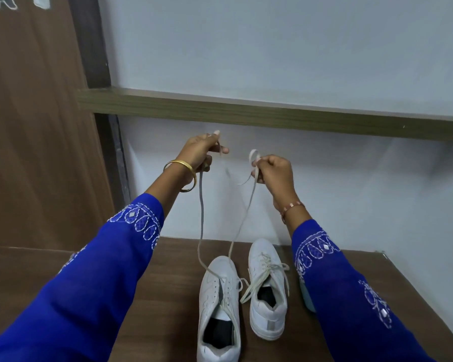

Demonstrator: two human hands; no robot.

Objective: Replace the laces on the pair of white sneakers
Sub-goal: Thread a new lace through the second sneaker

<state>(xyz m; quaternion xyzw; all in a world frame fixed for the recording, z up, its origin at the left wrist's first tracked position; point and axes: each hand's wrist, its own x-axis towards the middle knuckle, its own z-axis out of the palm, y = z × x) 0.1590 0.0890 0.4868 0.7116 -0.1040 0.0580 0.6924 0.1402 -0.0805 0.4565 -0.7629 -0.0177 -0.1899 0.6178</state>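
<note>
On the dark wooden table (168,270), near its far edge by the pale wall, two white sneakers stand side by side with toes pointing away. The left sneaker (219,309) lies nearer and has almost no lacing across its tongue; one long white lace (200,218) passes through its front eyelets and rises in two strands. The right sneaker (267,288) sits slightly farther and carries a loose, untied lace (262,278) whose ends spill to the left, toward its partner.

Both arms, in blue embroidered sleeves, reach forward and up, well above the shoes. The left hand (199,150), a gold bangle on its wrist, has its fingers curled round the left strand, whose tip pokes out above the knuckles. The right hand (273,173) pinches the right strand, with a small loop standing above its fingers. Both strands hang fairly straight down to the left sneaker, directly below and between the hands.
</note>
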